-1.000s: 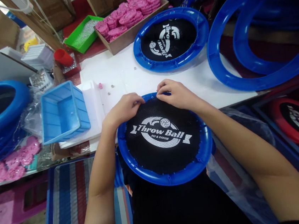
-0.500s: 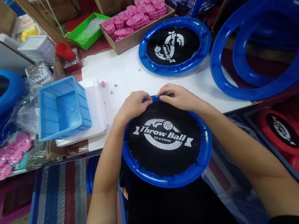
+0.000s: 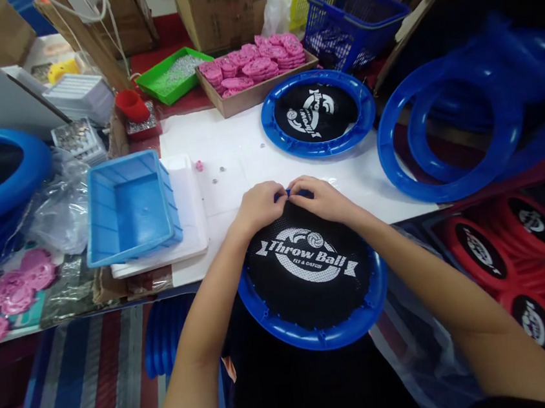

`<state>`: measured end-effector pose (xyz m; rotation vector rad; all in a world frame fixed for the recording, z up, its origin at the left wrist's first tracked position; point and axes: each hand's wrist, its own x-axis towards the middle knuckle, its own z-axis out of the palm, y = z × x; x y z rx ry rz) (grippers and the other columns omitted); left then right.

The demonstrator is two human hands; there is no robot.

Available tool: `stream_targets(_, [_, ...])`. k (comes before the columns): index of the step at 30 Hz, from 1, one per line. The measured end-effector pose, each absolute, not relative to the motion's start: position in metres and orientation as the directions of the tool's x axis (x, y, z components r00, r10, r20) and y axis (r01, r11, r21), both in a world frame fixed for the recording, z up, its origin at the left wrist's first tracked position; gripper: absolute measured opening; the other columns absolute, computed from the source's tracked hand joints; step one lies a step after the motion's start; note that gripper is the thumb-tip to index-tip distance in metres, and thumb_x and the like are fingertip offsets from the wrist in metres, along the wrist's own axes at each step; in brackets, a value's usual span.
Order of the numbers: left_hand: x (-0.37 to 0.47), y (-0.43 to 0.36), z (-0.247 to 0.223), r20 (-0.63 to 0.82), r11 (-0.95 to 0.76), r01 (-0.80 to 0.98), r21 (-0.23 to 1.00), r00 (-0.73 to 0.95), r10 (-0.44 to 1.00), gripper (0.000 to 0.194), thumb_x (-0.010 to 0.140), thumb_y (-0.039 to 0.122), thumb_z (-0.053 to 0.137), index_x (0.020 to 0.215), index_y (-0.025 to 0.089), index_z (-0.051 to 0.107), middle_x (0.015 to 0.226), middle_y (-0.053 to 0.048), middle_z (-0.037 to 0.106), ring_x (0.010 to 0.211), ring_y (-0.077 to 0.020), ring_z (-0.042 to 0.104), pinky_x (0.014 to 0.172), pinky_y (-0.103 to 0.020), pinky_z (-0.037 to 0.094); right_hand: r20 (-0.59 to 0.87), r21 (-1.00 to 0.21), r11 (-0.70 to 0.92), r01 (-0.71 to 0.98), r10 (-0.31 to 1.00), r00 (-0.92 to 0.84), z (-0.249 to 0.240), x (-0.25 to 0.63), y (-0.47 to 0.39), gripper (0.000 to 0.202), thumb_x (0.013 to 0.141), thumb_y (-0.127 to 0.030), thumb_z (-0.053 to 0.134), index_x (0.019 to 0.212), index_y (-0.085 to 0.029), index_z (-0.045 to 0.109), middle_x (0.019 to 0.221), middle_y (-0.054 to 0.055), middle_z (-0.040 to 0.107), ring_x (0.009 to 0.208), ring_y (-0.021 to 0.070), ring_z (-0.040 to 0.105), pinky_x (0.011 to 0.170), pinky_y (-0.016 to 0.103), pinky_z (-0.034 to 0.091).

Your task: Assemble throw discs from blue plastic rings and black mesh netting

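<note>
In front of my body lies a round black mesh sheet (image 3: 312, 300) printed "Throw Ball", set in a blue plastic ring (image 3: 323, 339). My left hand (image 3: 265, 205) is closed at its far edge, thumb and fingers pinching the mesh edge there. Right beside it, my right hand (image 3: 323, 200) pinches the same far edge. The fingertips almost meet, and they hide that bit of the ring and mesh. Farther back on the white table surface sits a second blue ring with printed black mesh (image 3: 320, 150).
Left of my hands stands a light-blue bin (image 3: 131, 209). A cardboard tray of pink discs (image 3: 258, 69) and a green tray of small metal parts (image 3: 174, 75) are at the back. Bare blue rings (image 3: 456, 188) lean at right, above red discs (image 3: 476, 247).
The view has shifted, so the table things sit lower in the picture. My hands have come closer together at the far edge of the mesh and still pinch there.
</note>
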<state>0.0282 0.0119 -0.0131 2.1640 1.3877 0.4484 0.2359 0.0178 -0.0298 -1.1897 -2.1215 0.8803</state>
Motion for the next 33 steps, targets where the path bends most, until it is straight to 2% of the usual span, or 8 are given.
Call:
stream_targets(11, [0.024, 0.007, -0.004, -0.019, -0.392, 0.689, 0.609, 0.507, 0.862, 0.032, 0.105, 0.019, 0.048, 0.115, 0.016, 0.079, 0.122, -0.015, 0.078, 0.118, -0.0292, 0.071, 0.102, -0.042, 0.058, 0.096, -0.767, 0.346, 0.541, 0.894, -0.437, -0.024, 0.233, 0.016, 0.022, 0.089, -0.041, 0.064, 0.100, -0.025, 0.073, 0.109, 0.008, 0.077, 0.107, 0.0295, 0.071, 0.102, 0.052, 0.054])
stream_targets(15, [-0.009, -0.048, 0.015, 0.193, -0.484, 0.540, 0.689, 0.506, 0.840, 0.038, 0.104, 0.019, 0.052, 0.137, 0.019, 0.070, 0.147, -0.015, 0.067, 0.139, -0.0288, 0.061, 0.122, -0.047, 0.048, 0.098, -0.775, 0.335, 0.536, 0.901, -0.422, -0.024, 0.234, 0.016, 0.026, 0.089, -0.044, 0.066, 0.103, -0.024, 0.074, 0.110, 0.009, 0.078, 0.108, 0.0304, 0.072, 0.103, 0.053, 0.054])
stream_targets(18, [-0.037, -0.120, 0.016, 0.300, -0.398, 0.447, 0.801, 0.276, 0.913, 0.033, 0.107, 0.031, 0.055, 0.139, 0.032, 0.066, 0.150, -0.010, 0.063, 0.144, -0.0275, 0.057, 0.125, -0.049, 0.047, 0.103, -0.782, 0.325, 0.532, 0.909, -0.403, -0.025, 0.234, 0.015, 0.026, 0.089, -0.046, 0.067, 0.102, -0.024, 0.075, 0.111, 0.009, 0.078, 0.109, 0.0310, 0.072, 0.102, 0.053, 0.054])
stream_targets(21, [-0.044, -0.186, -0.006, 0.158, -0.069, 0.376, 0.924, -0.212, 0.964, 0.033, 0.101, 0.041, 0.066, 0.133, 0.034, 0.063, 0.145, -0.011, 0.059, 0.140, -0.0308, 0.059, 0.120, -0.051, 0.051, 0.112, -0.788, 0.317, 0.528, 0.917, -0.383, -0.025, 0.232, 0.014, 0.025, 0.088, -0.046, 0.069, 0.099, -0.025, 0.076, 0.110, 0.009, 0.079, 0.107, 0.0315, 0.072, 0.101, 0.054, 0.055])
stream_targets(23, [-0.032, -0.216, -0.028, -0.076, 0.132, 0.123, 0.984, -0.379, 0.922, 0.059, 0.093, 0.047, 0.075, 0.145, 0.034, 0.048, 0.148, -0.013, 0.056, 0.136, -0.0308, 0.062, 0.113, -0.048, 0.057, 0.118, -0.788, 0.316, 0.528, 0.920, -0.373, -0.024, 0.230, 0.013, 0.024, 0.087, -0.046, 0.068, 0.097, -0.026, 0.076, 0.109, 0.009, 0.079, 0.106, 0.0318, 0.072, 0.101, 0.055, 0.056])
stream_targets(27, [0.005, -0.242, -0.054, -0.396, 0.357, -0.237, 0.904, -0.147, 0.906, 0.075, 0.091, 0.051, 0.076, 0.153, 0.034, 0.038, 0.154, -0.011, 0.059, 0.144, -0.0280, 0.061, 0.126, -0.046, 0.047, 0.118, -0.787, 0.309, 0.534, 0.925, -0.361, -0.024, 0.227, 0.011, 0.021, 0.088, -0.044, 0.067, 0.095, -0.026, 0.075, 0.109, 0.009, 0.078, 0.108, 0.0322, 0.071, 0.105, 0.057, 0.054])
stream_targets(30, [0.016, -0.243, -0.054, -0.404, 0.364, -0.285, 0.887, -0.098, 0.909, 0.076, 0.090, 0.052, 0.078, 0.154, 0.033, 0.043, 0.158, -0.009, 0.059, 0.151, -0.0269, 0.055, 0.132, -0.043, 0.039, 0.111, -0.792, 0.298, 0.533, 0.928, -0.354, -0.025, 0.226, 0.010, 0.021, 0.088, -0.044, 0.067, 0.097, -0.026, 0.074, 0.111, 0.009, 0.078, 0.111, 0.0322, 0.071, 0.106, 0.056, 0.053])
stream_targets(33, [0.009, -0.239, -0.049, -0.427, 0.385, -0.343, 0.857, -0.053, 0.903, 0.079, 0.087, 0.053, 0.081, 0.156, 0.034, 0.046, 0.157, -0.009, 0.061, 0.148, -0.0286, 0.059, 0.127, -0.044, 0.047, 0.121, -0.800, 0.296, 0.521, 0.931, -0.344, -0.026, 0.225, 0.012, 0.021, 0.088, -0.043, 0.068, 0.095, -0.026, 0.074, 0.108, 0.009, 0.078, 0.107, 0.0323, 0.071, 0.104, 0.056, 0.054])
